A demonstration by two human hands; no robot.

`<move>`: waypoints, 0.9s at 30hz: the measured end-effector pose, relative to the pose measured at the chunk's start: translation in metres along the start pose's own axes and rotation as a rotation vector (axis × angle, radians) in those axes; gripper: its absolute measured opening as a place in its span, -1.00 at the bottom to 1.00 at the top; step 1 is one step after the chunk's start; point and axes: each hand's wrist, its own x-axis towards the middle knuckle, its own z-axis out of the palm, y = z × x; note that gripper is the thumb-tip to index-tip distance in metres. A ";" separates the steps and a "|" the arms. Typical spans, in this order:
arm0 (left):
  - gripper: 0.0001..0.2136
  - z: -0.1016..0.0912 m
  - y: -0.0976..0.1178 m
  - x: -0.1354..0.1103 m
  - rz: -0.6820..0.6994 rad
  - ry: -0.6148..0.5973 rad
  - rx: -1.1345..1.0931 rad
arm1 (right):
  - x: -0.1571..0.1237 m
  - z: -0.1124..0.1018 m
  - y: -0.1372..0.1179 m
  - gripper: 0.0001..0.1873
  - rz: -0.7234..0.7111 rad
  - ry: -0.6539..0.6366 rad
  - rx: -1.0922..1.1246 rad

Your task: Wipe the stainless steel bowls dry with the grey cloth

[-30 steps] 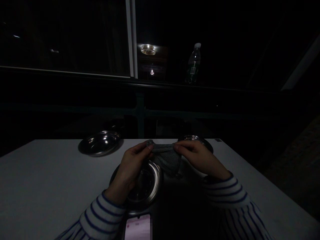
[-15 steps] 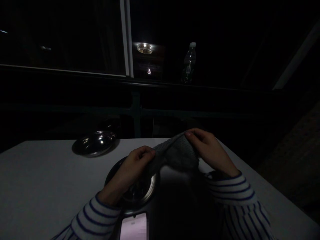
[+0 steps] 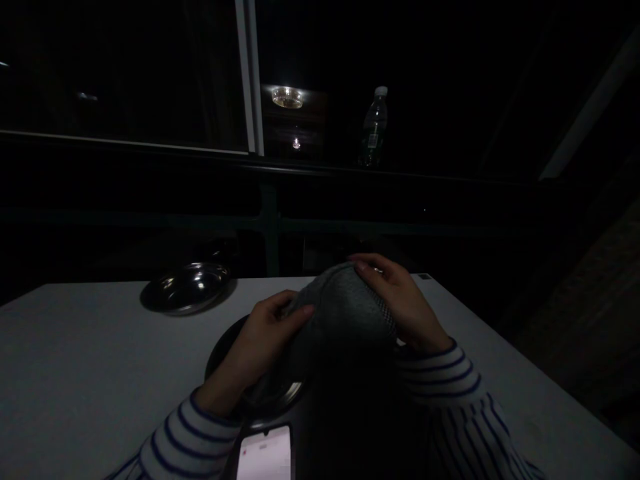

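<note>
Between my two hands a dark grey cloth (image 3: 345, 307) is held up above the near part of the table; its lower part fades into shadow. My left hand (image 3: 267, 333) pinches its left side, thumb on the near face. At the upper right edge, my right hand (image 3: 400, 293) grips the cloth between thumb and fingers. A shiny metal bowl (image 3: 220, 347) sits below my left hand and is partly covered by the hand and cloth. Just in front of that bowl lies a phone (image 3: 265, 453) with a lit screen.
Another metal bowl (image 3: 186, 290) rests near the far left edge of the white table (image 3: 100, 360). Behind the table are dark rails (image 3: 270, 227) and a window frame (image 3: 250, 80). A clear plastic bottle (image 3: 374, 127) with a white cap stands on the ledge.
The cloth has gone from a narrow, stretched fold to a broader, fuller spread. My right hand has moved a little left, closer to my left hand.
</note>
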 end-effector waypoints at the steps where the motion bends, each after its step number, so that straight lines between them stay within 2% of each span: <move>1: -0.78 -0.001 0.000 0.001 -0.009 0.023 -0.045 | 0.001 -0.001 0.002 -0.70 -0.015 0.010 -0.017; 6: -0.73 -0.006 0.003 0.005 -0.053 0.126 -0.265 | 0.004 -0.012 0.007 -0.65 -0.084 0.106 -0.159; 8: -0.74 -0.007 0.003 0.006 -0.046 0.171 -0.303 | 0.002 -0.015 0.005 -0.68 -0.112 0.091 -0.274; 13: -0.77 -0.009 0.000 0.009 -0.037 0.210 -0.338 | -0.006 -0.007 0.000 -0.70 -0.111 -0.310 -0.504; 17: -0.76 -0.009 0.000 0.009 -0.026 0.229 -0.362 | -0.006 0.001 0.006 -0.62 -0.017 -0.524 -0.658; 19: -0.75 -0.008 0.001 0.008 -0.015 0.240 -0.367 | -0.004 0.004 0.009 -0.57 0.019 -0.606 -0.658; 21: -0.74 -0.006 0.000 0.007 -0.024 0.233 -0.360 | -0.003 0.008 0.012 -0.58 0.001 -0.605 -0.556; 25: -0.72 -0.003 -0.004 0.007 -0.070 0.157 -0.275 | 0.000 0.015 0.015 -0.76 0.016 -0.432 -0.248; 27: -0.68 -0.003 -0.006 0.009 -0.061 0.152 -0.156 | 0.001 0.016 0.015 -0.79 0.008 -0.351 -0.235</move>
